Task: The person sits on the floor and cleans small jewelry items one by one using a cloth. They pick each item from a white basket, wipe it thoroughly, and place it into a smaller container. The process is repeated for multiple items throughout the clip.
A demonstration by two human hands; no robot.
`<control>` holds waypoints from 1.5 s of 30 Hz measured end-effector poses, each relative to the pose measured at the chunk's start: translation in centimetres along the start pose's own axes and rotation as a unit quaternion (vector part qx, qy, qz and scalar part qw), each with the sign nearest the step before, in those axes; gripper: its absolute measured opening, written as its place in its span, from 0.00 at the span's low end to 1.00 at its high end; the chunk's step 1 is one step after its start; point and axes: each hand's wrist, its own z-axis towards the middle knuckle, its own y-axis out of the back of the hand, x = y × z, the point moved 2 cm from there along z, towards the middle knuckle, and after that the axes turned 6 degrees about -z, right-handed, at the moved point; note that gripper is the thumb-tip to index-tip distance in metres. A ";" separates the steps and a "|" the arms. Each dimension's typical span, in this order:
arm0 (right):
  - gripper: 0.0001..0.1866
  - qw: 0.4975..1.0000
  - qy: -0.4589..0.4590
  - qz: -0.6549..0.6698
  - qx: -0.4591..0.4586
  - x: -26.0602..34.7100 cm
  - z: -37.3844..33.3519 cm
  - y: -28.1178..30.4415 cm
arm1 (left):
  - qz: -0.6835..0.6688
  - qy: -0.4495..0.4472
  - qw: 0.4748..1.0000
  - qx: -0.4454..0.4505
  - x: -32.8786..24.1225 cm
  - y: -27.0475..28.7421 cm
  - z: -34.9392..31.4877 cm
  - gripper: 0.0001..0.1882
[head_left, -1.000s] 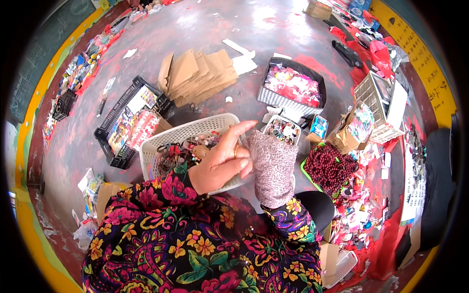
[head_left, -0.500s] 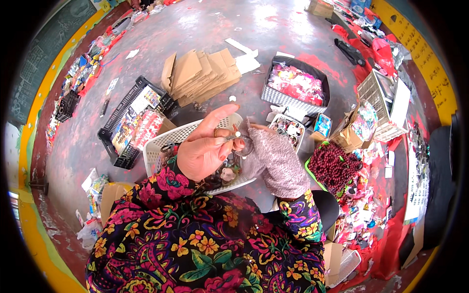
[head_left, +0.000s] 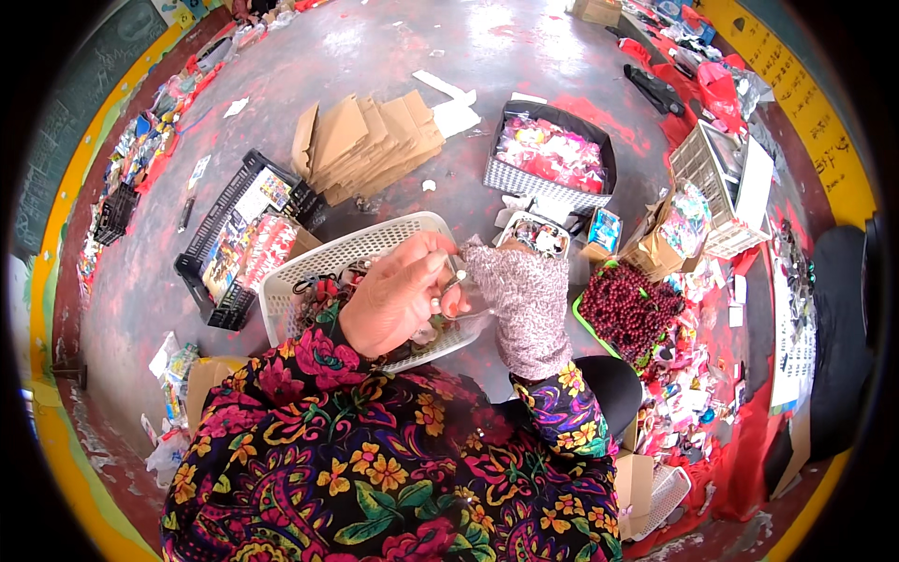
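My left hand (head_left: pixel 398 295) is closed in a pinch above the white basket (head_left: pixel 281 323). At its fingertips are a small white bead-like piece (head_left: pixel 459 277) and what looks like a small clear plastic bag (head_left: pixel 476 314). Hair accessories and other small trinkets (head_left: pixel 323 286) lie in the basket, partly behind my hand. My right arm, in a greyish-pink knitted sleeve cover (head_left: pixel 524 314), stretches forward to a smaller white basket (head_left: pixel 565 245) of small dark and white pieces. My right hand (head_left: pixel 517 245) shows only as a sliver there; the sleeve hides its fingers.
A tray of dark red beads (head_left: pixel 627 309) stands to the right, beside scattered goods on red cloth. A lined basket of pink packets (head_left: pixel 552 155) is ahead. Flattened cardboard (head_left: pixel 370 145) and a black crate (head_left: pixel 201 258) are at the left.
My right hand has left my left hand and reached forward to the small basket. My left hand stays pinched over the large basket. The whole view has shifted slightly.
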 end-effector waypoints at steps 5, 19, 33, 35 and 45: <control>0.10 0.870 -0.277 0.396 0.100 -0.3 -0.9 -1.3 | 0.080 0.052 0.995 -0.031 0.4 -0.4 0.4 0.14; 0.21 0.992 0.108 0.003 -0.067 -2.8 -1.5 -1.2 | 0.023 0.038 0.999 -0.022 -0.3 1.7 -0.2 0.10; 0.07 0.959 -0.098 0.264 0.039 -1.3 -1.0 -1.4 | 0.021 0.055 0.998 0.023 0.6 1.7 -0.1 0.09; 0.07 0.999 0.014 0.011 0.029 -1.6 -1.2 -1.3 | 0.051 0.143 0.988 0.014 0.5 2.1 -0.2 0.07; 0.13 0.997 0.007 0.023 0.075 -2.3 -1.0 -2.1 | 0.047 0.239 0.967 0.071 1.1 1.7 -0.3 0.06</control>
